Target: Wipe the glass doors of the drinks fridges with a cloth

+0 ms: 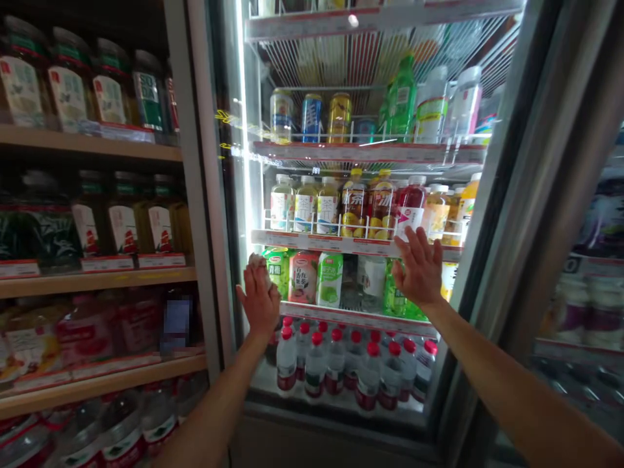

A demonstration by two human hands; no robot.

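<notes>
My left hand [260,300] is raised at the lower left of a drinks cooler's glass door [297,361]. A small crumpled whitish cloth or tissue [257,261] shows at its fingertips, held under the fingers against the glass. My right hand [420,270] is farther right and a little higher, its fingers spread and nothing in it. It seems to rest flat on the glass, though the exact contact cannot be made out. Behind the hands are cartons, among them a red one [303,278] and a green one [330,279], and a bottle of dark red drink [410,207].
Cans [312,117] and bottles fill the cooler's upper shelves; red-capped water bottles [336,361] stand at its bottom. To the left, a wooden-edged shelf [97,283] holds more bottles. A metal door frame [507,260] runs down the right, with another cooler beyond.
</notes>
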